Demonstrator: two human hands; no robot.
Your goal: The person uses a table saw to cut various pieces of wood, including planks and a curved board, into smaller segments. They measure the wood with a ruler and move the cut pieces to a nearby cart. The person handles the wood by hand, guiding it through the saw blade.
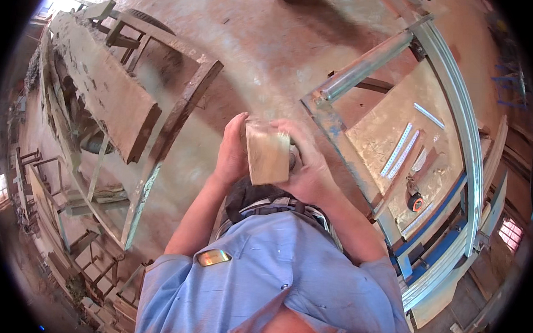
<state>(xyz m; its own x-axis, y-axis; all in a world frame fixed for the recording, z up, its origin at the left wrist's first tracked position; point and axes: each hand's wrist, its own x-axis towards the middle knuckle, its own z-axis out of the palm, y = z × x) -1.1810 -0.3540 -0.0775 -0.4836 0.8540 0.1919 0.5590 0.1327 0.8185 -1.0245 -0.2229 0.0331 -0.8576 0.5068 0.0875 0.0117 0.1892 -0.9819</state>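
block: small pale rectangular wooden block (267,154), held up in front of my chest, centre of view, broad face turned toward me; I judge it's raised like that so the face can be looked over.
left hand: my left hand (232,152) is closed against the block's left edge, thumb side up, fingers wrapped behind it; it braces the piece from that side.
right hand: my right hand (310,165) is clamped round the right edge, fingers curled over the top corner; a dark bit shows between palm and block, can't tell what it is.
grip reason: two-sided hold keeps the block steady and upright, clear of the floor.
shirt: light blue buttoned shirt (273,280) fills the near bottom, a shiny flat thing sits in the left chest pocket.
bench right: long metal-framed workbench with a tan board top (393,127) just right of my hands; pale flat rulers (401,150) lie on it, along with a small round black and orange tape measure (415,203), all within reach of the right hand.
rail: curved grey metal rail (467,139) runs along the bench's far side.
left side: rough weathered wooden plank on a frame (106,88) far left, well apart from my hands.
floor: dusty reddish concrete floor (271,53) beyond the block.
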